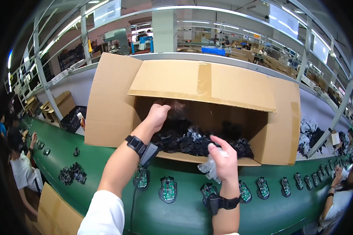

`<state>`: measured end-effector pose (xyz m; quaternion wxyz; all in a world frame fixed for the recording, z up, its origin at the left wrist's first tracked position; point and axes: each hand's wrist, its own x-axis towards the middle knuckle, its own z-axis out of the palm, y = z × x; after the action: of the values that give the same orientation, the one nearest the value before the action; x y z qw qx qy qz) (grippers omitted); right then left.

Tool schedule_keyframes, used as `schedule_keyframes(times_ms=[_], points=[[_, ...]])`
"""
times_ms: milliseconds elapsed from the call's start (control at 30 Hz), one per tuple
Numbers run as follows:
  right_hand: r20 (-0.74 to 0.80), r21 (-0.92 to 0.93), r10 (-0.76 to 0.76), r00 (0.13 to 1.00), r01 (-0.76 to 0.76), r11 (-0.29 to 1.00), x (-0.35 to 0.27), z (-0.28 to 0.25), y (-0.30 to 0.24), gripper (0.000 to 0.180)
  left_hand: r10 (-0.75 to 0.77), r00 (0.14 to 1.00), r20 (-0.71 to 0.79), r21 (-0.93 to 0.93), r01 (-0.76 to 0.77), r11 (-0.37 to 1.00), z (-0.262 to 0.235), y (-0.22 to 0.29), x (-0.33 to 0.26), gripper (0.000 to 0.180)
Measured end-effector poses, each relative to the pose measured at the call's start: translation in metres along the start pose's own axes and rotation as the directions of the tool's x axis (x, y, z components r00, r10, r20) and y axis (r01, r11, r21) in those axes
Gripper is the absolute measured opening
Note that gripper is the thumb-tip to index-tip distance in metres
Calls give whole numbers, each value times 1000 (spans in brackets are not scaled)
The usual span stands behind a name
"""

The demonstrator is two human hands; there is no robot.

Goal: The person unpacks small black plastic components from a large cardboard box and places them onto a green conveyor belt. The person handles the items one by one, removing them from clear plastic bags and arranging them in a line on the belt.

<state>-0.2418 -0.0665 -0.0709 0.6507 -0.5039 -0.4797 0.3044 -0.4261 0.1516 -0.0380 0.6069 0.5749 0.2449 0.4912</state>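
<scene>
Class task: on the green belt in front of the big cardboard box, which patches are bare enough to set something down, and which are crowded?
Bare green belt lies between the loose pile of black parts and the cardboard box, and along the near edge below the row of circuit boards. It is crowded along that row and inside the box, where the left hand reaches.

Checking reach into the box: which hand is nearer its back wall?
Left. The left hand reaches deep inside the cardboard box; the right hand holds crumpled clear plastic at its front edge.
</scene>
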Motion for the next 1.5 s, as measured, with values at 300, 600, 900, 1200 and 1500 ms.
schedule_keyframes(times_ms=[300,600,900,1200,1500], points=[[-168,-115,-220,961,202,973,11,6,35,36,88,837,540,-86,-49,995,54,2,-34,15],[-211,-613,-651,729,420,669,16,-18,18,9,645,559,521,679,-730,84,72,-3,-43,7],[-425,226,-454,783,577,784,19,-12,29,27,266,836,479,128,-366,922,133,-6,-98,13],[-779,262,-181,601,573,777,-7,-70,-7,32,385,798,464,488,-593,641,122,-2,-57,14],[-467,150,-318,825,429,891,1,-49,-1,25,28,928,371,926,-367,-93,45,-48,13,21]])
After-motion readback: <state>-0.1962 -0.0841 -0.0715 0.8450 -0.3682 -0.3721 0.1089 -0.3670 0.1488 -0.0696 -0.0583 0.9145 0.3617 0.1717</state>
